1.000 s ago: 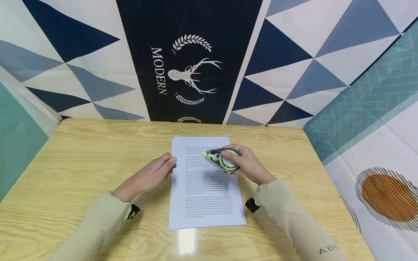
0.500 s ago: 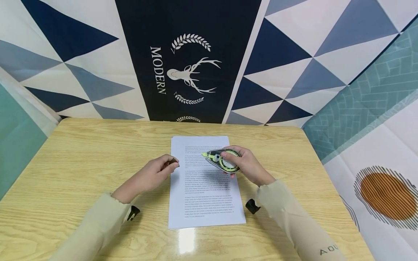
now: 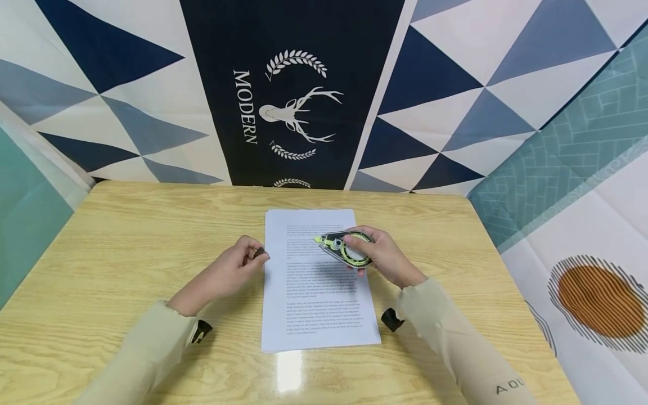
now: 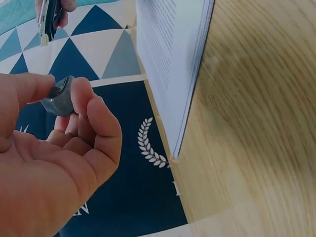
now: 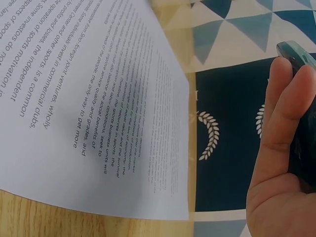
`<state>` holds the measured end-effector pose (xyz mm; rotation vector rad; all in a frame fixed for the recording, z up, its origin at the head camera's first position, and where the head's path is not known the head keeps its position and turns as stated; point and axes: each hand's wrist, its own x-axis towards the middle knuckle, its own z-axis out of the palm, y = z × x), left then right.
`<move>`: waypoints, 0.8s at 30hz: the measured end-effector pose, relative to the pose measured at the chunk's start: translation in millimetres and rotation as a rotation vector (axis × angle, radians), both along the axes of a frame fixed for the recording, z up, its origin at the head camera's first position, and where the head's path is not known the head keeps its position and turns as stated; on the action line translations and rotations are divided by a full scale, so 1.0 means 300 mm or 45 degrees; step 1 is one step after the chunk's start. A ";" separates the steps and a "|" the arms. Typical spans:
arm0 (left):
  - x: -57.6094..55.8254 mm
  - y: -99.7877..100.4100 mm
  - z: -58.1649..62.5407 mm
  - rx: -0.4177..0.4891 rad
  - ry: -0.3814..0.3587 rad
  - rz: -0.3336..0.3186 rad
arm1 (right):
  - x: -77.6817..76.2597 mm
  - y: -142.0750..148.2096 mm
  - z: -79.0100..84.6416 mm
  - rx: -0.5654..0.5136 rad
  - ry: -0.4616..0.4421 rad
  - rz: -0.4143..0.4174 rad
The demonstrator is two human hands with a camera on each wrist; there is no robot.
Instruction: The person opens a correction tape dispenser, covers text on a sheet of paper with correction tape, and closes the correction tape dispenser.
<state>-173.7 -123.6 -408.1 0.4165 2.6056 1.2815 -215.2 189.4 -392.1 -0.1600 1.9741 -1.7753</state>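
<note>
A person's left hand [image 3: 238, 267] was pinching a small dark grey piece [image 4: 60, 101], its thumb and forefinger clamped on either side and its other fingers curled in below. From where I stood, I couldn't tell exactly what the piece was. Well to the right of that hand, the right hand [image 3: 387, 256] was closed around a correction tape dispenser [image 3: 345, 252], with the thumb lying along its top. The dispenser had a clear and black body, a lime-green toothed ring inside and a lime-green tip that pointed towards the left hand.

Between the two hands lay a stack of white paper [image 3: 314, 304], its top sheet printed with several paragraphs of small black English text. The left hand's fingertips were right by the left edge of the stack, while the right hand held the dispenser above the upper right part of the page, casting a soft shadow there. Beneath the paper and both hands spread a pale wood-grain surface [image 3: 177, 242].

Both arms wore beige sleeves [image 3: 450, 332]. Beyond the hands, a wall covering [image 3: 430, 73] showed blue and white triangles around a dark panel [image 3: 304, 28] bearing a white deer head and the word MODERN.
</note>
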 end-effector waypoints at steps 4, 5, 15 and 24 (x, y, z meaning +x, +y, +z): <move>0.000 -0.024 -0.003 -0.018 -0.041 0.001 | -0.002 0.006 -0.003 0.005 -0.003 -0.005; 0.001 -0.030 -0.003 -0.022 -0.049 0.011 | -0.002 0.008 -0.003 0.010 -0.002 -0.003; -0.010 -0.121 -0.024 -0.166 -0.069 0.159 | -0.001 0.023 -0.015 -0.005 -0.003 0.001; -0.020 -0.200 -0.062 -0.294 -0.187 0.234 | 0.004 0.037 -0.026 0.018 -0.019 -0.021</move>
